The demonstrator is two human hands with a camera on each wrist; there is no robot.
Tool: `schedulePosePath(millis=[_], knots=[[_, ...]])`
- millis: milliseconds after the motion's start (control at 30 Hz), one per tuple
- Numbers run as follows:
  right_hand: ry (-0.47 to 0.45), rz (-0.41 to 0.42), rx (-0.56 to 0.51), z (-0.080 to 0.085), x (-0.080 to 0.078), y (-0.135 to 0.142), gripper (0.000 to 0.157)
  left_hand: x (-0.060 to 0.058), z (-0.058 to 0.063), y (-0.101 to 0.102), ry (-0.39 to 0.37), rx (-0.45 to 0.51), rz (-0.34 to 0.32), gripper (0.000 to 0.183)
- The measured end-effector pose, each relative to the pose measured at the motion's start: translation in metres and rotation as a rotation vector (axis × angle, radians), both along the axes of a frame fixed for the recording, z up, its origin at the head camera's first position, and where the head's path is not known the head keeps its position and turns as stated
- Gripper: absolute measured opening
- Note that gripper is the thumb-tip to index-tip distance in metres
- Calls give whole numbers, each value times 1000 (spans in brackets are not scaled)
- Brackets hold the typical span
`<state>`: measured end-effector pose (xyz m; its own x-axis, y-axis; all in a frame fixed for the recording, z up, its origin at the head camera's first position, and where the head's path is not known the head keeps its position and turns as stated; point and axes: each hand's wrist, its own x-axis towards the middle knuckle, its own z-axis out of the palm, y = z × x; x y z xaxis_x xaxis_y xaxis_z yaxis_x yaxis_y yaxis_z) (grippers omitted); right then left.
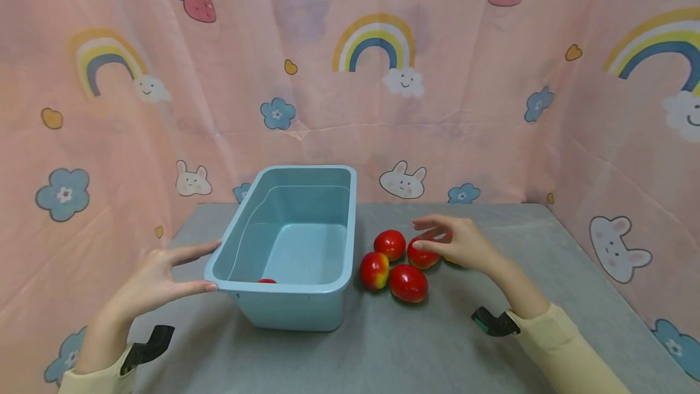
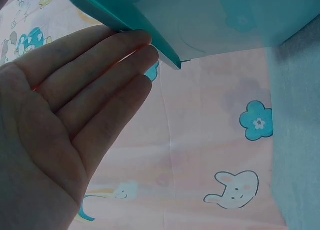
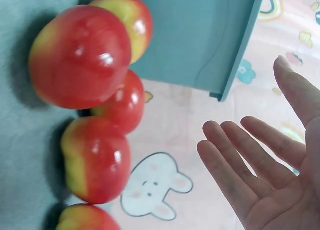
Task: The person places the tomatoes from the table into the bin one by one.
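Note:
A light blue plastic bin (image 1: 295, 309) stands left of the middle, and the top of one red fruit (image 1: 267, 281) shows inside behind its near rim. My left hand (image 1: 155, 281) touches the bin's left rim with nearly straight fingers, thumb at the near corner. Right of the bin lie several red-and-yellow apples (image 1: 408, 283), grouped closely. Over the right side of the group hovers my right hand (image 1: 462, 242), its fingers spread and holding nothing. It partly covers the farthest-right apple. In the right wrist view its palm faces the row of apples (image 3: 97, 160), with a gap between.
The grey tabletop (image 1: 437, 345) runs back to a pink curtain (image 1: 350, 126) printed with rainbows, rabbits and flowers. Each wrist carries a small black camera mount (image 1: 494, 322) at the sleeve cuff.

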<state>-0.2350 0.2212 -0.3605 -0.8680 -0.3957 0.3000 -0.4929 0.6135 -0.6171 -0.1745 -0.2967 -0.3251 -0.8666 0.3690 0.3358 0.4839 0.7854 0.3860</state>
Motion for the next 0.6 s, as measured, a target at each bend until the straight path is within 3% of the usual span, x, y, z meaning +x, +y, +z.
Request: schedulePosePath(millis=[600], knots=[[-52, -38, -11, -35, 7, 15, 52, 1, 0, 1, 19, 4, -10, 62]])
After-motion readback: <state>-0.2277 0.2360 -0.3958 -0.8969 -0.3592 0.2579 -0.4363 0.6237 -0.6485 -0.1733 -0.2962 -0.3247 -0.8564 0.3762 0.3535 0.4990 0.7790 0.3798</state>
